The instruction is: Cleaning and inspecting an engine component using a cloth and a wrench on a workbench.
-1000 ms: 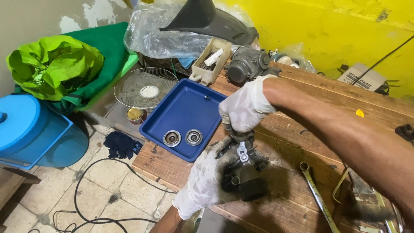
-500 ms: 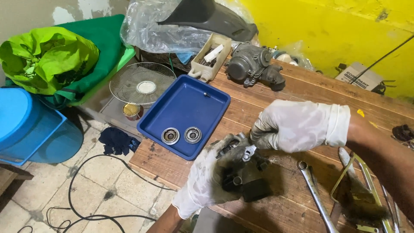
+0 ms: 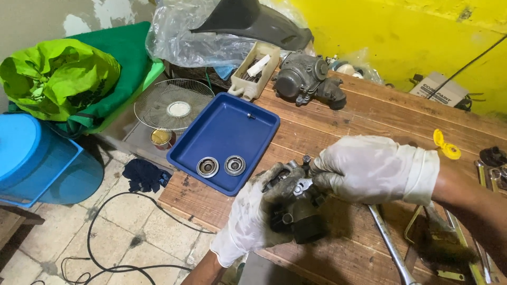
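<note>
Mostly the gloved left hand (image 3: 257, 217) and right hand (image 3: 369, 168) hide the greasy metal part (image 3: 296, 214) — details unclear.

dark metal part (image 3: 296, 216) mostly hidden by gloved hands, wrench (image 3: 390, 248) cut off below

Two hands, both in thin whitish disposable gloves. Left hand (image 3: 259, 216) at about 6 o'clock: glove smeared dark grey with grease over fingers and knuckles, cuff loose and flared at the wrist, forearm bare below it. Right hand (image 3: 369, 169) toward 4 o'clock: glove cleaner, wrinkled across the back, dirtied only at the fingertips, cuff bunched in a thick fold at the wrist. Forearm bare beyond, no sleeve in view.
</note>
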